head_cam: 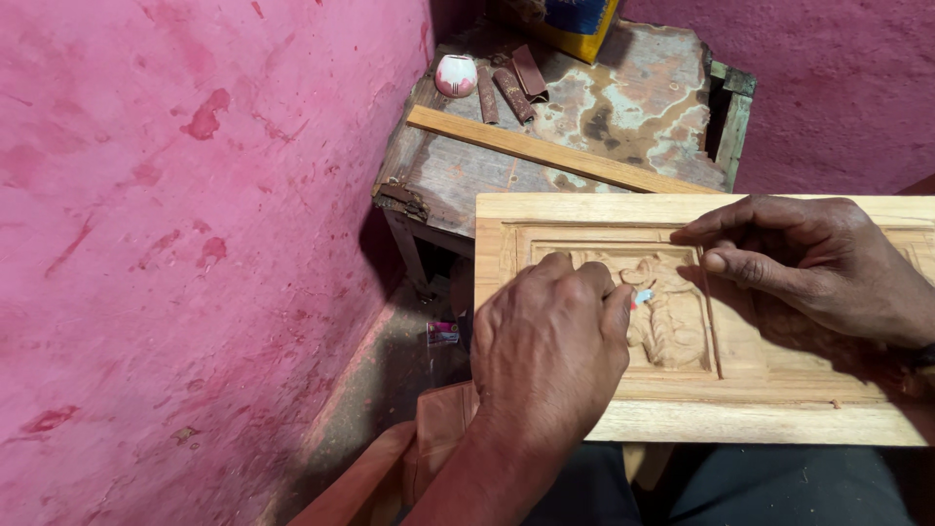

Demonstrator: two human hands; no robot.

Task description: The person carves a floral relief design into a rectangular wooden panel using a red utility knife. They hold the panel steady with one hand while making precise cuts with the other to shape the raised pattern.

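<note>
Two hands worked one carved wooden panel (779, 409), laid across the person's lap at five o'clock in the head view.

Item 1: left hand (550, 341), closed around a small tool (641, 297) with a pink-and-blue tip, its point on the relief figure (672, 326) in the panel's recessed field. Most of the tool was hidden inside the fist; its kind could not be told.

Item 2: right hand (818, 263), fingers loosely curled, holding nothing, pressing on the panel's upper frame at three o'clock.

Item 3: worn bench (633, 97) at twelve o'clock, carrying a long wooden strip (545, 151), rolled brown sandpaper pieces (511, 88) and a small pink-and-white rounded object (456, 74).

Step judged: fine detailing of the relief. A next stroke would call for light, short pressure with the panel kept steady.

Cut off: the panel's right end and a yellow-and-blue container (579, 19) at the top edge. Pink wall (175, 244) at nine o'clock.
</note>
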